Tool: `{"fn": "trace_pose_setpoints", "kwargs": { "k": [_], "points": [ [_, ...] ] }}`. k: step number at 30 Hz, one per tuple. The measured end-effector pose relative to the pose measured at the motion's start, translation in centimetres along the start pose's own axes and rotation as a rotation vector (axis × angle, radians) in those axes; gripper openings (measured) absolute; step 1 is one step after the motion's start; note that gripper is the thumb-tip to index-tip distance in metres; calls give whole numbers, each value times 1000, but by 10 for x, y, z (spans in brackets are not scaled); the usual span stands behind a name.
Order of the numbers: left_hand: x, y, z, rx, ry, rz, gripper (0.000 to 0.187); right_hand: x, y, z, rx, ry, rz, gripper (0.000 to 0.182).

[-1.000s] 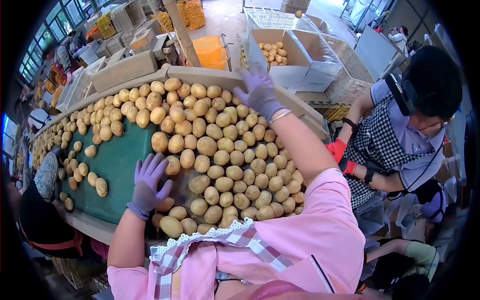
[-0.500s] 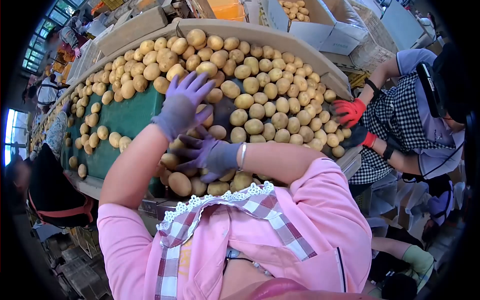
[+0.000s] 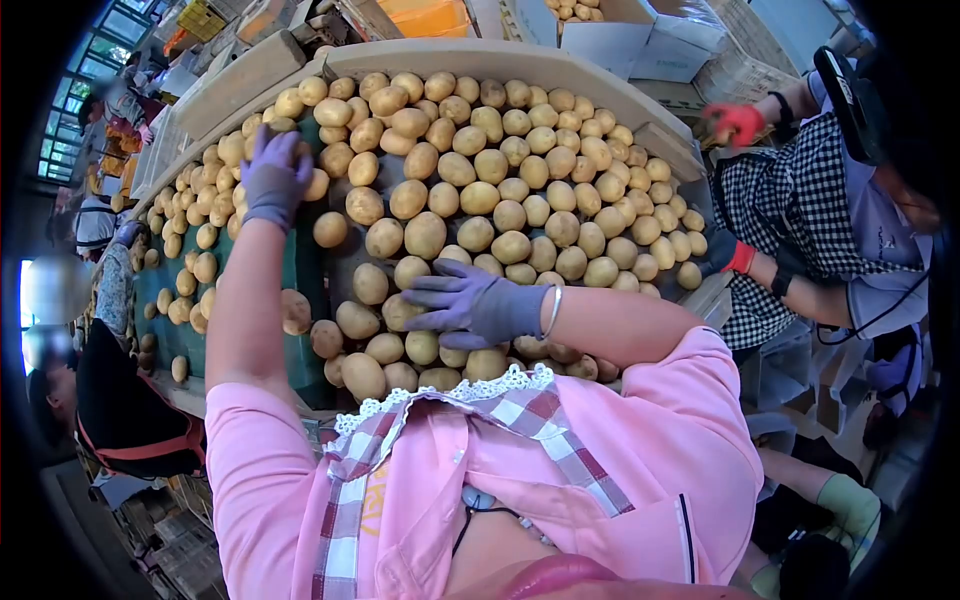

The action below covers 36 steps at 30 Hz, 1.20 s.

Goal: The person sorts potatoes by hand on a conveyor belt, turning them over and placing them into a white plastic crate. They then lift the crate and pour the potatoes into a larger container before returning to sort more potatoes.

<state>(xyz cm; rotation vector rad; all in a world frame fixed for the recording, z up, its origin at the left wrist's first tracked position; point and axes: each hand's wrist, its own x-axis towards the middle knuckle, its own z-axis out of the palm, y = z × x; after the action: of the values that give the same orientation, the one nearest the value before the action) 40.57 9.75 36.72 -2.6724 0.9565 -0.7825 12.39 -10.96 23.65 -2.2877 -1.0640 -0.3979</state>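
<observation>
Both my hands wear purple-grey gloves. My left hand (image 3: 275,178) reaches over the far left of the potatoes (image 3: 425,234), its fingers spread and touching potatoes at the edge of the green belt (image 3: 290,258). Under that palm the view is hidden. Closer to my body, my right hand (image 3: 475,305) lies palm down on the near potatoes, fingers apart and pointing left. A pale potato (image 3: 400,312) shows at its fingertips. Round, tan potatoes cover the dark surface between and beyond my hands.
A wooden rail (image 3: 480,55) borders the far side. At the right, a co-worker in a checked apron (image 3: 770,210) has a red-gloved hand (image 3: 735,124) raised off the potatoes. Cardboard boxes (image 3: 660,45) stand behind the rail. Another person's black garment (image 3: 130,400) is at the left.
My left hand has moved left and away from me, over the belt edge. My right hand has shifted right and flattened. Potatoes have spread leftward. The co-worker's red hand has lifted away.
</observation>
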Motion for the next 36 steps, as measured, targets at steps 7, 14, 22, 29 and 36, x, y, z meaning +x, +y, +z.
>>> {"fn": "trace_pose_setpoints", "kwargs": {
  "k": [7,14,22,29,36],
  "points": [
    [-255,-275,31,-295,-187,-149,38,-61,3,-40,83,-132,210,51],
    [-275,-198,-61,-768,225,-925,55,17,94,-100,607,100,542,46],
    [-161,63,-136,-486,-430,229,69,67,31,-49,6,-489,435,47],
    [-151,-11,-88,-128,-453,-13,60,38,49,-68,-42,-583,780,55],
    [-290,-217,-17,-18,-343,-537,65,-35,18,-64,626,-67,617,60]
  ]
}}
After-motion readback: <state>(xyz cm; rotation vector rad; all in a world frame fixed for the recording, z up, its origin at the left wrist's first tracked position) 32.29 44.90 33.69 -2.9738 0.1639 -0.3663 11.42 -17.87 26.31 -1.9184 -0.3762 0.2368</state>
